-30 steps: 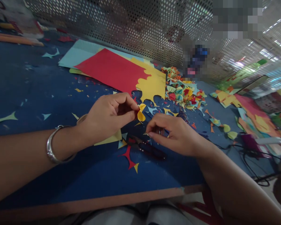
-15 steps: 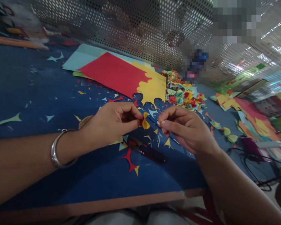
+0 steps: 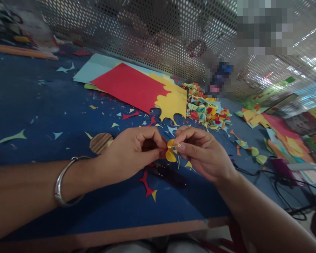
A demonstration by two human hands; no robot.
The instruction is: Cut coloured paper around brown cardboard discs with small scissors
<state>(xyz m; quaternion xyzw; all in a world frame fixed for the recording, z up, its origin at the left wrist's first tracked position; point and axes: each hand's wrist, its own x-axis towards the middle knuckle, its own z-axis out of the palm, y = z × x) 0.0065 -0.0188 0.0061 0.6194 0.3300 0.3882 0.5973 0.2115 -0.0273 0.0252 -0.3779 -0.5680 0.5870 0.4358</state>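
Observation:
My left hand (image 3: 140, 147), with a silver bangle at the wrist, pinches a small yellow curled paper piece (image 3: 171, 154) by its left side. Against the paper's right side, the closed fingertips of my right hand (image 3: 202, 149) grip a thin pale thread (image 3: 178, 144) that ends in a small loop. The two hands nearly meet over the table. Just below them lie dark thread snips (image 3: 171, 175), partly covered by my left hand. A red paper scrap (image 3: 146, 184) rests beside the snips. Left of my left hand is a striped brown disc (image 3: 101, 142).
Red (image 3: 129, 84) and yellow (image 3: 173, 102) paper sheets lie beyond my hands, beside a heap of small folded paper pieces (image 3: 210, 109). Paper scraps litter the blue table (image 3: 42, 119). A perforated metal panel (image 3: 147, 38) stands behind. Black cable (image 3: 276, 186) trails at the right.
My hands have come together, and the right fingertips with the thread now meet the yellow paper. Both hands sit slightly lower. The brown disc is more exposed; a blue stick between the hands is now hidden.

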